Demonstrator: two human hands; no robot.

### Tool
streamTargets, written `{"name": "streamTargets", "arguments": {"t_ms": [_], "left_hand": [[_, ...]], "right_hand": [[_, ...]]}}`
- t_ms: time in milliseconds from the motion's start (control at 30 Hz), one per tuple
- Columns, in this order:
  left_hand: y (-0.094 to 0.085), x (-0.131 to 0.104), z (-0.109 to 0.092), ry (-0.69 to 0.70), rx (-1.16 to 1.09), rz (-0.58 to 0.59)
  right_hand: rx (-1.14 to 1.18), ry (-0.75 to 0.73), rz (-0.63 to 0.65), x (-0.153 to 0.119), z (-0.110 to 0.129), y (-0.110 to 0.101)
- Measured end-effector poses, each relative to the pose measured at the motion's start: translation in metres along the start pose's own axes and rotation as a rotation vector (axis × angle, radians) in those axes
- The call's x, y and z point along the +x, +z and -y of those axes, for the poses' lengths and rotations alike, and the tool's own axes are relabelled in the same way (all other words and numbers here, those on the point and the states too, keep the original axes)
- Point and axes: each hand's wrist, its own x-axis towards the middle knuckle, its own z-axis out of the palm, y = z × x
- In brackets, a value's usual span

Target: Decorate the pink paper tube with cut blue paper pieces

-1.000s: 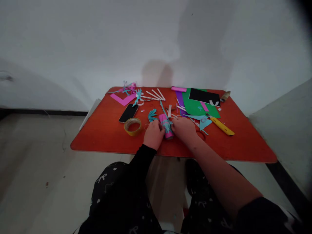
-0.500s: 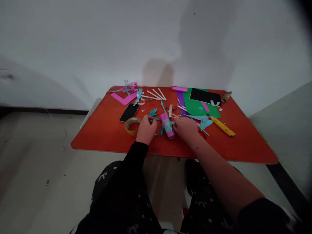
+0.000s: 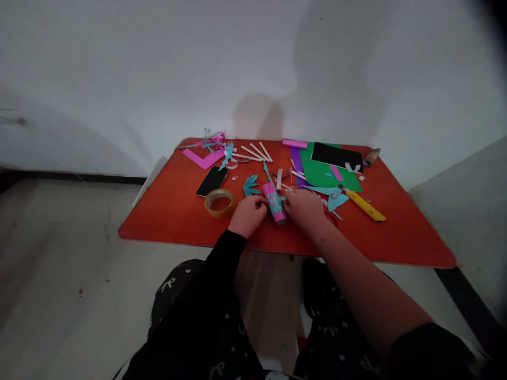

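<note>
A pink paper tube (image 3: 279,216) with a ragged turquoise paper band around it lies between my hands near the table's front. My left hand (image 3: 250,214) is at its left side, fingers pinched together; what they grip is too small to make out. On the other side, my right hand (image 3: 303,207) has its fingers closed at the turquoise paper by the tube's right edge. A folded turquoise paper fan (image 3: 251,186) rests just beyond my left hand. Beside that hand's wrist sits a roll of tape (image 3: 219,203).
Left of the tube, a phone (image 3: 213,181) lies on the red table (image 3: 166,211). White paper sticks (image 3: 259,152) and pink paper scraps (image 3: 204,159) are farther back. At right are green paper (image 3: 319,171), black paper (image 3: 335,155) and a yellow utility knife (image 3: 364,205).
My left hand has moved right, from near the tape roll to the tube's left side. The right hand stays by the tube, and the view has shifted slightly.
</note>
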Motion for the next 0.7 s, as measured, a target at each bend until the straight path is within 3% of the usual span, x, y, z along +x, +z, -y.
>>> {"name": "streamTargets", "arguments": {"t_ms": [233,700], "left_hand": [[0.002,0.003,0.005,-0.005,-0.003,-0.007],[-0.001,-0.001,-0.006,0.057,0.144,0.062]], "right_hand": [[0.004,0.001,-0.012,0.0,0.0,0.0],[0.025,-0.017,-0.006,0.0,0.002,-0.002]]}}
